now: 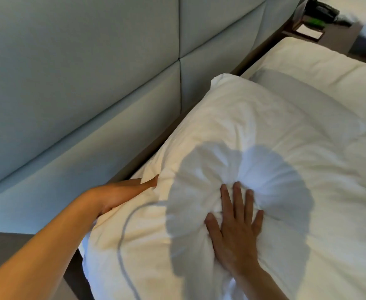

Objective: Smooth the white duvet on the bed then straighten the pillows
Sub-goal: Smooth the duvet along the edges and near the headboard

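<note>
A plump white pillow (253,131) with a thin grey piping line lies at the head of the bed, against the headboard. My right hand (235,226) presses flat into its middle with fingers spread, making a dent with radiating creases. My left hand (121,194) grips the pillow's left edge near the headboard, its fingers tucked under the fabric and the thumb on top. A second white pillow (320,68) lies further along the bed at the upper right. The duvet is not clearly told apart from the pillows here.
A padded pale grey-green headboard (80,83) fills the left and top. A dark wooden bedside table (307,29) with a black telephone (322,9) stands at the top right. A grey upholstered bed side (2,245) shows at the lower left.
</note>
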